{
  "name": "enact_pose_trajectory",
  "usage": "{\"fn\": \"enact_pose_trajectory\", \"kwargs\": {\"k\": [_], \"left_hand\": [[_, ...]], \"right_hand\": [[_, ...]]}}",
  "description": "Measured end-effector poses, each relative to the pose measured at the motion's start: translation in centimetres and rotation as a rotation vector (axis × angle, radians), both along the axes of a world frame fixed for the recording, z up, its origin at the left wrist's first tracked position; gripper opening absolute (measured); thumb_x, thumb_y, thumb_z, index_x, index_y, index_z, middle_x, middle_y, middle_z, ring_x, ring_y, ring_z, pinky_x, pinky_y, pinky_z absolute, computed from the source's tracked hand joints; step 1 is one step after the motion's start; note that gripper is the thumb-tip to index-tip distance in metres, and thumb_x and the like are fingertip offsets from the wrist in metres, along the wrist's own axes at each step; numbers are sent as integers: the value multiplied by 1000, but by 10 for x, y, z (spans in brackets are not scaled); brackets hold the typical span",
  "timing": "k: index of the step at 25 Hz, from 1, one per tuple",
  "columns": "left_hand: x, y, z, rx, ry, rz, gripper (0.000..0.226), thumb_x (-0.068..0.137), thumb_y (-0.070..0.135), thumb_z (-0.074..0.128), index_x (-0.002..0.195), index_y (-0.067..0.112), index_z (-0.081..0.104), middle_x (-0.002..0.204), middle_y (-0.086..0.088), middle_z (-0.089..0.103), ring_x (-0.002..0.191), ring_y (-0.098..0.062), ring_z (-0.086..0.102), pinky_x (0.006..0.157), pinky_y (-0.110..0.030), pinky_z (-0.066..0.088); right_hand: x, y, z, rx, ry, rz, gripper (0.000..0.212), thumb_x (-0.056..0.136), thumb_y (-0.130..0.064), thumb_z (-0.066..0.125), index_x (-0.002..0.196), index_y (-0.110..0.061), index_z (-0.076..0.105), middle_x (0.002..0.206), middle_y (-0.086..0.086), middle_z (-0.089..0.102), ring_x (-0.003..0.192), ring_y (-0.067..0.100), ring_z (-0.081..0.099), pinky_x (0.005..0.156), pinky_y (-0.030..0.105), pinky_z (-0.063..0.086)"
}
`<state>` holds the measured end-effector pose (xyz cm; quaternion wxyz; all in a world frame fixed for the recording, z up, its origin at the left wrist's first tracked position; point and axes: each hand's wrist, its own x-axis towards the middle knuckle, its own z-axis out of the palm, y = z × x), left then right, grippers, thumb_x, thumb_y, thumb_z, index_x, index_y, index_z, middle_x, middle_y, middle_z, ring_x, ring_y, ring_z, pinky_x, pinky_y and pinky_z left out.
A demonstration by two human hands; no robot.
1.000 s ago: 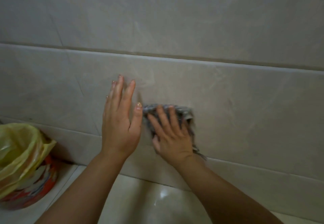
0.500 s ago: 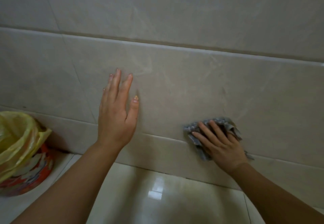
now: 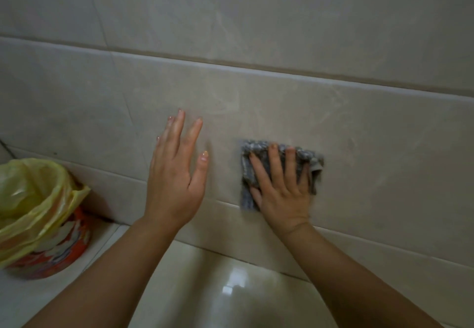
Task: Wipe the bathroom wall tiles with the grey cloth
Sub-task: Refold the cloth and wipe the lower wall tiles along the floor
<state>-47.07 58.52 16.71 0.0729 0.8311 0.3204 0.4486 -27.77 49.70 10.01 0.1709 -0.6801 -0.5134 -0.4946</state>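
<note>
The grey cloth (image 3: 246, 173) lies folded against the wall tiles (image 3: 359, 143), low on the wall, with its bottom edge just at the joint line (image 3: 384, 244) above the lowest row of tiles. The right hand (image 3: 280, 195) presses it flat there, the hand open, with straight, spread fingers (image 3: 274, 163) that cover most of the cloth, and nothing is gripped. At the right side one corner of the cloth is bunched and sticks out past the little finger. The left hand (image 3: 175, 181) is also open and holds nothing; its fingers are straight and it is placed on the tile just beside the cloth, to the left. If the palm really touches the wall, I cannot tell. To do this stroke well, I think the pressure should come from the whole palm and not only from the fingertips, so that the cloth does not roll under the hand. It is better to flatten the bunched corner first. The strokes should overlap a little and should also go along the joint line, where dirt collects. The left hand may leave marks, so its place needs a wipe too. Further to the left a bin (image 3: 51, 258) with a yellow bag (image 3: 33, 199) stands on the floor (image 3: 230, 297), well apart from the hands
</note>
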Motion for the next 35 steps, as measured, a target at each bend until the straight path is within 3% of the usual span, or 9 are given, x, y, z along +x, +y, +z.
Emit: {"fn": "enact_pose_trajectory", "kwargs": {"k": [3,6,10,13,16,19,22,27,35], "left_hand": [[0,2,-3,7,-14,24,56,100,34,36,153,20,31,165,-7,15,152,-21,12,122,-47,17],[6,2,-2,35,-39,41,56,99,32,38,153,17,32,165,-10,12,152,-26,12,122,-39,14],[21,-5,0,23,-63,8,57,98,31,39,153,16,31,165,-12,12,152,-28,12,121,-49,19],[42,-19,4,46,-87,-50,57,98,31,39,152,14,34,163,-16,16,151,-32,15,120,-51,21],[61,-37,11,45,-108,-82,56,98,31,38,151,14,34,163,-17,17,152,-30,13,120,-53,21],[76,-56,16,95,-103,-142,55,98,28,40,151,12,35,163,-17,17,152,-29,13,119,-54,21],[86,-69,27,136,-120,-157,54,98,27,41,150,10,36,162,-18,16,152,-31,14,119,-55,22],[93,-72,29,186,-102,-190,55,97,27,40,149,9,37,163,-14,18,152,-28,12,119,-57,19],[103,-71,25,181,-102,-216,56,96,29,39,149,11,36,162,-12,22,153,-27,12,122,-52,12]], "right_hand": [[-31,30,-4,-60,-9,60,67,91,-39,50,152,-25,24,162,9,3,149,29,-8,118,44,-4],[-33,31,-14,-162,-75,149,68,90,-28,57,152,-23,29,161,0,17,150,23,-3,118,36,-4],[6,-11,-24,-281,-172,172,65,91,-25,53,152,-23,28,161,-2,16,150,19,2,113,31,10],[48,-58,-23,-294,-171,125,69,90,-31,60,151,-26,29,162,1,14,150,22,4,109,36,18],[80,-100,0,-187,-135,-5,68,87,-42,57,149,-29,31,161,4,11,150,25,1,108,44,23],[85,-109,51,41,43,-89,71,82,-45,60,147,-28,34,158,11,19,149,32,2,117,50,10],[55,-75,110,235,237,-58,75,78,-41,60,146,-23,37,156,16,25,144,39,10,116,56,8],[73,-76,125,193,32,-35,69,81,-47,59,145,-30,40,155,6,23,145,33,16,119,49,6],[139,-125,120,568,163,-271,63,88,-45,40,143,-15,36,148,28,34,139,48,24,116,59,14]]}}
